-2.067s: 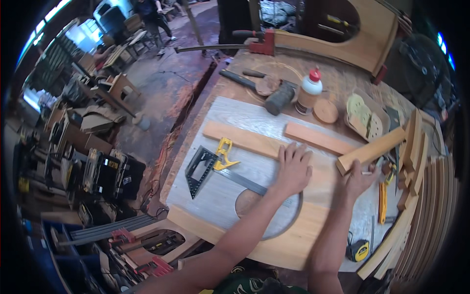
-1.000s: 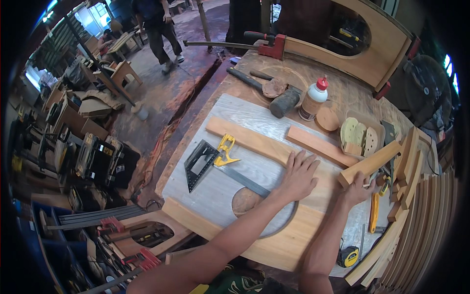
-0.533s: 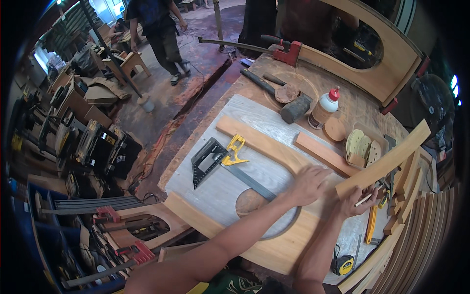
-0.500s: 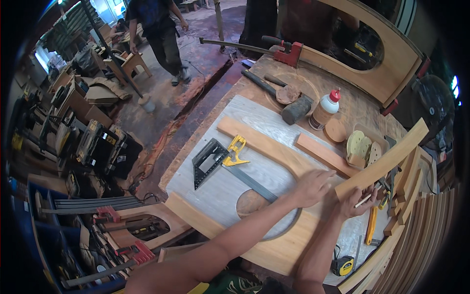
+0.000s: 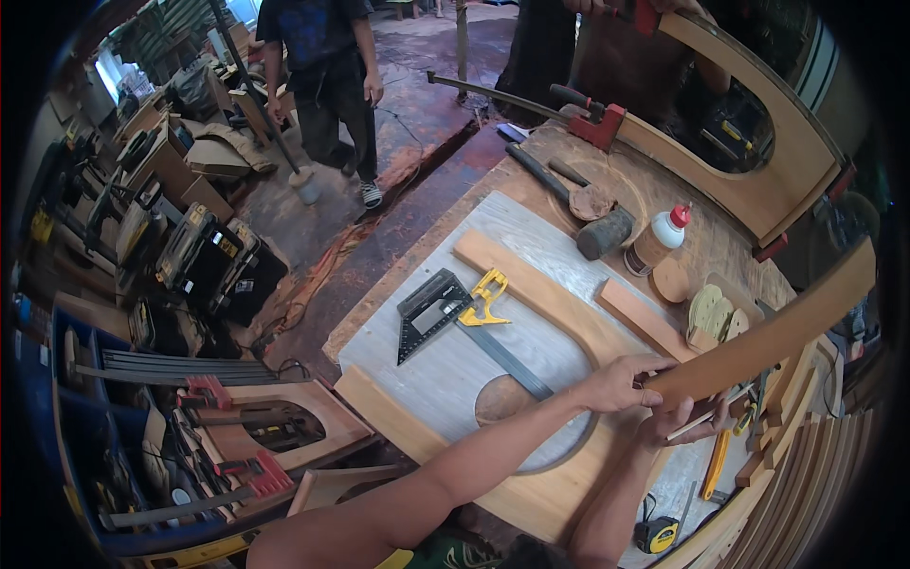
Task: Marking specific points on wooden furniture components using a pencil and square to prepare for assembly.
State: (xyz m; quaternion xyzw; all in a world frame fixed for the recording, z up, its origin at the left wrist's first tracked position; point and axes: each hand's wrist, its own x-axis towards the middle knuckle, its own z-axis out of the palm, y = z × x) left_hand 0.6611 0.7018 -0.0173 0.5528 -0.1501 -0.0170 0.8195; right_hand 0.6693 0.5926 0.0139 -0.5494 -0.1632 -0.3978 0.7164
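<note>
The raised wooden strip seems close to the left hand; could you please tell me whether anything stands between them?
Nothing visible does: the left hand meets the wooden strip at its near end. The right hand, holding a slim pale stick, is beneath the strip.

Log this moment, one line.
left hand: grips wooden strip near end | right hand: supports strip, holds pencil | yellow-headed square: lies on grey panel

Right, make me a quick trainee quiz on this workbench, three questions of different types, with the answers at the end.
1. True or false: the left hand and right hand both touch the long, flat tan wooden board.
2. Which hand also holds the slim, pale stick? a) left b) right
3. Fill in: the pointed cap on the white-and-brown bottle is ____.
Key: 1 true; 2 b; 3 red.
</note>
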